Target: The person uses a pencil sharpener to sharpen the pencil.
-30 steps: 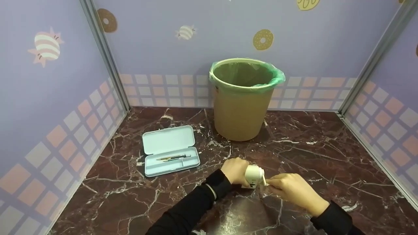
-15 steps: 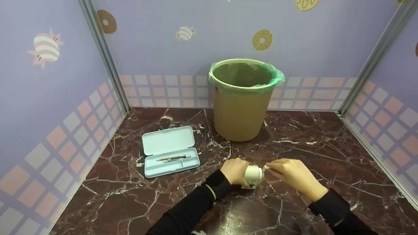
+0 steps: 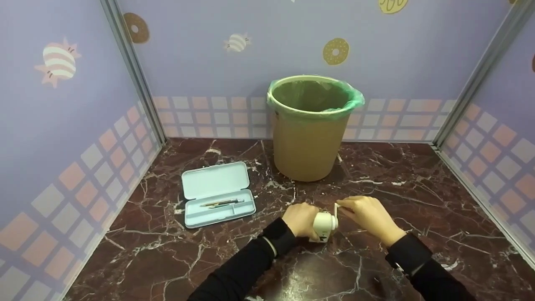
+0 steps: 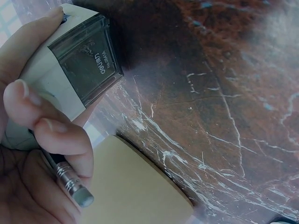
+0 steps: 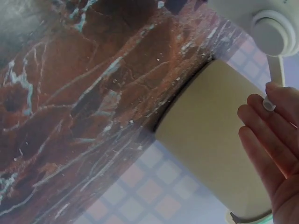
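A white crank pencil sharpener (image 3: 323, 225) lies in the grasp of my left hand (image 3: 299, 220) on the dark marbled tabletop. In the left wrist view its clear shavings drawer (image 4: 88, 60) faces the camera. The ferrule and eraser end of a pencil (image 4: 72, 184) stick out between my left fingers, its point end hidden in the sharpener or hand. My right hand (image 3: 368, 215) pinches the knob at the end of the sharpener's crank handle (image 3: 335, 212), which points upward in the head view. In the right wrist view, thumb and fingertips meet at the white crank knob (image 5: 268, 103).
An open light-blue pencil case (image 3: 216, 180) sits to the left, with a few pencils or pens (image 3: 223, 203) in its tray. Behind the hands stands a tan bin (image 3: 309, 146) with a green liner. Patterned walls (image 3: 200, 62) enclose the back and sides.
My right hand has swung the crank from pointing down to pointing up, moving away from me. The left hand and sharpener have stayed put.
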`<state>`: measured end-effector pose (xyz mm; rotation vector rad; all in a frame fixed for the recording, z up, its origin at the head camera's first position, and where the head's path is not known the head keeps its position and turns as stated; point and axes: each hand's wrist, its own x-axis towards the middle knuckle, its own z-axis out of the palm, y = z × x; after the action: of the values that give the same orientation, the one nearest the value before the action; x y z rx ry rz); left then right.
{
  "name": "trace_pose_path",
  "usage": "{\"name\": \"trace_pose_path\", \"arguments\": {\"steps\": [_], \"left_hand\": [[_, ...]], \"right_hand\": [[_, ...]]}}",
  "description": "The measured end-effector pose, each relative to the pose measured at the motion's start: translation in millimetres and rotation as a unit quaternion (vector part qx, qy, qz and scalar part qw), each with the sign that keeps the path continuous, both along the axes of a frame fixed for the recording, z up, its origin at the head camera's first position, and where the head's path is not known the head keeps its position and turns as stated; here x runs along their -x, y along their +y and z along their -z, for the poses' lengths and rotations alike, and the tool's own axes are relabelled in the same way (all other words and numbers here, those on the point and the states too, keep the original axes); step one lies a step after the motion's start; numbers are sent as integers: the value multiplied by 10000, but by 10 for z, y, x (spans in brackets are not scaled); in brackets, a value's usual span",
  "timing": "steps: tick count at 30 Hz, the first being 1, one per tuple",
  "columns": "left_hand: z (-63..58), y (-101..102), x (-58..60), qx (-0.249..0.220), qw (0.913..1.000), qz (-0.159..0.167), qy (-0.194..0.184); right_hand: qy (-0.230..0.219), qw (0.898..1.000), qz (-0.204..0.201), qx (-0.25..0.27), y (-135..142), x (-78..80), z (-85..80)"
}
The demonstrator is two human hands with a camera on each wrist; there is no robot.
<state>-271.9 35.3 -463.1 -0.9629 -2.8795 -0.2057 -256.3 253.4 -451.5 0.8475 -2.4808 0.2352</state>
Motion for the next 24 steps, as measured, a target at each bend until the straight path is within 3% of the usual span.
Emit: {"name": "trace_pose_path", "arguments": {"steps": [13,24], "left_hand": [[-21,15,-21,80,9999,-36,-62],[-5,6,6,104,9998,-89,-113]], "right_hand": [[-850,9960,192,-196,-11,74,264],[-1289,9915,-150,21,-3,-20,453]]}}
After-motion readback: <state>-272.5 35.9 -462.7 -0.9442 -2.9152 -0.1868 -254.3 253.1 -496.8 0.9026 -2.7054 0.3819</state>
